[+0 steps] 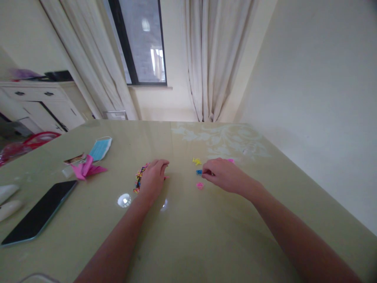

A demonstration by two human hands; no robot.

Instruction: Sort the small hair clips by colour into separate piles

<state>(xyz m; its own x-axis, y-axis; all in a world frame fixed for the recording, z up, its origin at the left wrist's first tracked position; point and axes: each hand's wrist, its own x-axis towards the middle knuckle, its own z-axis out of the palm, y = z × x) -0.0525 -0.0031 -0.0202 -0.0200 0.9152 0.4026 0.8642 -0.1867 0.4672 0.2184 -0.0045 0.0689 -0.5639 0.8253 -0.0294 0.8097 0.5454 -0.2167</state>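
Note:
My left hand (153, 177) rests over a pile of tiny mixed-colour pieces (138, 181), which look like small rubber bands in pink, yellow, black and blue. The hand covers part of this pile; its fingers are drawn together, and whatever they pinch is too small to name. To the right, my right hand (224, 174) is closed in a pinch beside a small blue cluster (199, 172). What lies between its fingertips is hidden. Close by are a yellow cluster (196, 161) and a pink cluster (200, 186). Another bright pink bit (231, 160) shows behind the right hand.
On the table's left lie a dark-screened tablet (41, 212), a folded pink paper shape (87, 169), a blue face mask (100, 149) and white objects (8, 202) at the edge. A wall (324, 98) runs along the table's right side; curtains (218, 59) hang beyond the far edge.

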